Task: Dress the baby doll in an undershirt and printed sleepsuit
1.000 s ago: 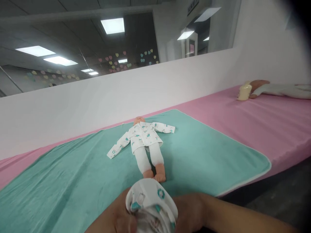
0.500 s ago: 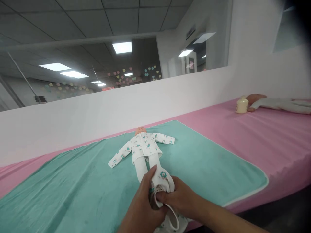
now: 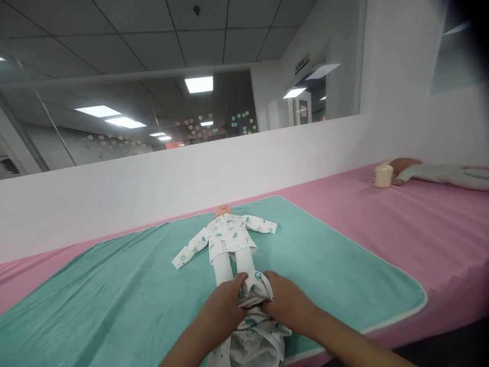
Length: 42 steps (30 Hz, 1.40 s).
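Note:
A baby doll [image 3: 232, 235] lies on its back on a green blanket [image 3: 324, 265], its head toward the wall. It wears a white patterned jacket with the sleeves spread, and its legs are white. Patterned white baby trousers [image 3: 256, 285] are bunched at the lower end of one leg. My left hand [image 3: 226, 306] grips the gathered cloth from the left, thumb on top. From the right, my right hand [image 3: 287, 300] pinches the same bunch. The rest of the trousers hangs crumpled below my hands. The doll's feet are hidden.
A pink sheet [image 3: 344, 204] covers the bench under the blanket. At the far right stands a cream pump bottle [image 3: 383, 174], beside a second doll in pale clothes [image 3: 443, 172]. A white wall with a window above it runs along the back.
My hands have drawn apart to the two sides of the bunched trousers. The open loop of cloth near my right hand has been gathered up, and the view has tilted slightly upward.

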Available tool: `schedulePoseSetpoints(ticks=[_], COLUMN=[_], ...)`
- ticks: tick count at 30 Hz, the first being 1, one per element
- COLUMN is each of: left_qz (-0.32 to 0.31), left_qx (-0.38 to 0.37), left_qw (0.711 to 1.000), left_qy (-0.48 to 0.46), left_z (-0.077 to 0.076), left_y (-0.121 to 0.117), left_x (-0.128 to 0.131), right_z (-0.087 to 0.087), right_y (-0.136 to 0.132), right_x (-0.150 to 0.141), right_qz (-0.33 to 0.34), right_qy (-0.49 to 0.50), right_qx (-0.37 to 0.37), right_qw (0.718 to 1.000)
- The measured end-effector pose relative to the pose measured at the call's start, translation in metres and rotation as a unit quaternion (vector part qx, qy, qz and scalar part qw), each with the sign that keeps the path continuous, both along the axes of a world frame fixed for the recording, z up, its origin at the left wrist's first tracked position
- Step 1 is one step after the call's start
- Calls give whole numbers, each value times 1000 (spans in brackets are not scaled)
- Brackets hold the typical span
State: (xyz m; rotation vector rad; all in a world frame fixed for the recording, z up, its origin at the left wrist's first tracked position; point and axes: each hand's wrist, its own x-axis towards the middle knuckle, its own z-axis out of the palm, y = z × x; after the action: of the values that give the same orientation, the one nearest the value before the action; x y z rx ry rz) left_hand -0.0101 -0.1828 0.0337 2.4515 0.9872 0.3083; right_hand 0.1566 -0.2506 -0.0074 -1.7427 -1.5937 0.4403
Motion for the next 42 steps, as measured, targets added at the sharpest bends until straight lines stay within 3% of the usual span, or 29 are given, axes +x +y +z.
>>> schedulePoseSetpoints(ticks=[2,5,11,17,22,27,30,33,35,38,42], left_qz=[-21,-50,-63,-55,-22,50,98,90,57,46,70], left_qx=[-9,-46,-102,-66,-17,25,-7,-96,-217,-384,-465], left_qw=[999,998,985,986,986,980,982,976,947,862,773], left_qy=[25,15,-123,-143,-162,-192,-163,-172,-228,-328,-426], left_z=[4,9,12,3,-4,-10,-8,1,6,7,-3], left_y=[-1,-4,-4,18,42,48,51,53,52,54,68], left_x=[-4,-9,-9,-6,1,12,10,-2,-12,-26,-36], right_z=[-3,0,9,13,18,12,2,-9,-14,-16,-13], right_y=[2,2,1,6,20,45,57,63,65,66,64], right_x=[2,4,11,9,24,43,47,49,51,51,50], right_qz=[19,61,139,156,164,56,46,89,126,153,159], right_qy=[-6,66,144,191,76,-96,-63,27,86,130,135], right_qx=[-14,-19,-21,-11,-7,6,-2,-18,-23,-23,-15], right_qw=[1000,996,980,969,984,994,997,996,988,979,978])
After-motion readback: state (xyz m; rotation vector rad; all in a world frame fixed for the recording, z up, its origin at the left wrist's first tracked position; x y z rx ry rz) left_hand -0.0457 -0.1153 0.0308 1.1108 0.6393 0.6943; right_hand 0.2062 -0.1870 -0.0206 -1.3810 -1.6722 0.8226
